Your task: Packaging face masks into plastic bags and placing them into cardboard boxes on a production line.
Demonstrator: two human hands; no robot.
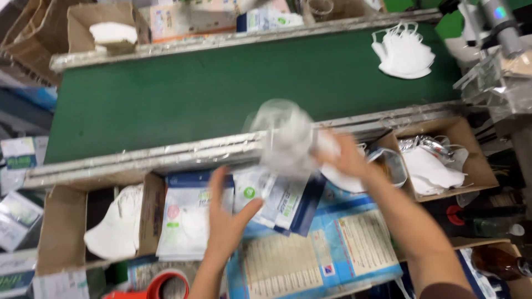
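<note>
My right hand (344, 158) grips a clear plastic pouch (285, 135) together with a white mask, blurred by motion, just above the near rail of the green conveyor belt (221, 88). My left hand (227, 218) is spread open below it, fingers apart, over a stack of printed mask packages (188, 216) and touching a loose white-and-blue package (280, 202). A pile of white masks (404, 52) lies on the belt at the far right.
A cardboard box (61, 221) at the left holds white masks, another box (471, 160) at the right holds masks and wrappers. Printed blue sheets (310, 254) cover the bench. A red tape roll (166, 285) sits at the bottom, bottles (499, 260) at the right.
</note>
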